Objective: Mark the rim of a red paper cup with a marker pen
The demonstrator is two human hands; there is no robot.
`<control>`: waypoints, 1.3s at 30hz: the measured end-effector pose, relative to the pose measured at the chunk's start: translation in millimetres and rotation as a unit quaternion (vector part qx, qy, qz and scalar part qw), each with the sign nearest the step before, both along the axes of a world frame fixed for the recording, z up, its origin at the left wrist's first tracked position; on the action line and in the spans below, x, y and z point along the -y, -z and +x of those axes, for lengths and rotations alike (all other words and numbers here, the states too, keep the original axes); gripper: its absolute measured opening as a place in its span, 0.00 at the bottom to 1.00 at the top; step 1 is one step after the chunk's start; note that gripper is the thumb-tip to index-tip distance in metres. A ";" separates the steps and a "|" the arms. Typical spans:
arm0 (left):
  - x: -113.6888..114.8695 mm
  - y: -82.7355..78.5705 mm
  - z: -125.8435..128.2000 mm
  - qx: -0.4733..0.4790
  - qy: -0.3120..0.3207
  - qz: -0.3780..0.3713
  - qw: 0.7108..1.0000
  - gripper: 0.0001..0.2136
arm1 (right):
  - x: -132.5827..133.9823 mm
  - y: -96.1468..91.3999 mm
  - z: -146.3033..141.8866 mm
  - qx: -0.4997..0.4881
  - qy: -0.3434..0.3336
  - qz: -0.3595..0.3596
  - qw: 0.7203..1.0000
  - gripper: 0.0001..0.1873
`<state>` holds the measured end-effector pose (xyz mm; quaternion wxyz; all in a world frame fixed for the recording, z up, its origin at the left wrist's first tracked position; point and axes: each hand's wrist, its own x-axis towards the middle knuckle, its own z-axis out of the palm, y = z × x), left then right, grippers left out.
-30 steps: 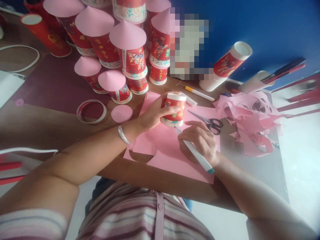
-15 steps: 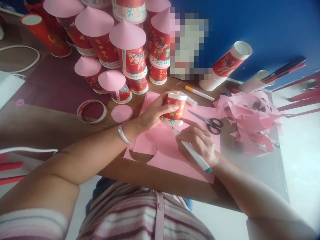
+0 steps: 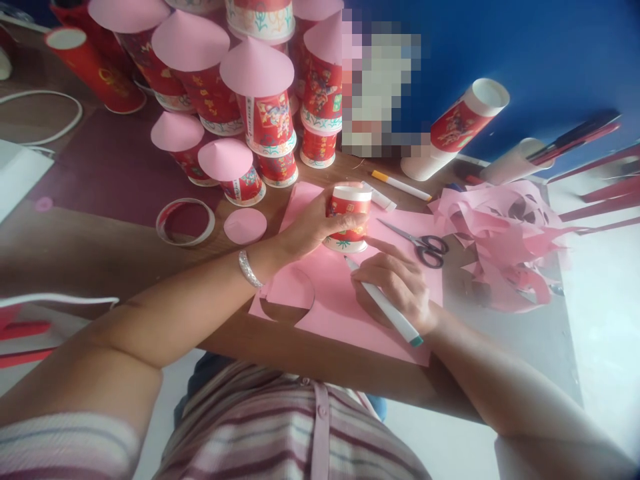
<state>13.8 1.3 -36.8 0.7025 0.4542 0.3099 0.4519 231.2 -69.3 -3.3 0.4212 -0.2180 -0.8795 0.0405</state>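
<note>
Left fingers point(image 3: 349, 221) gripped a cup point(image 3: 353, 235) mid-frame, partly hiding it; right fingers point(image 3: 387, 268) held a marker point(image 3: 389, 309); the frame's top edge cropped a stack point(image 3: 260, 21).

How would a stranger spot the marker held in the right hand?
Start at the big pink paper, then find the right hand above it. The white marker slants in its grip, tip near the red cup. Its green end sets it apart from the yellow-ended marker, which lies loose.
</note>
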 end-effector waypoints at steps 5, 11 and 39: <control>-2.8 6.6 0.2 0.016 -0.022 0.017 0.999 0.40 | 0.1 0.7 0.7 -0.002 0.001 0.000 1.000 0.18; 0.4 -3.9 0.8 0.021 0.006 0.019 1.000 0.33 | 0.4 -1.9 -0.6 0.002 -0.006 -0.002 1.000 0.16; -0.2 -7.0 1.1 -0.038 0.012 0.018 0.999 0.35 | -4.4 -5.3 6.8 0.022 0.060 0.019 0.998 0.16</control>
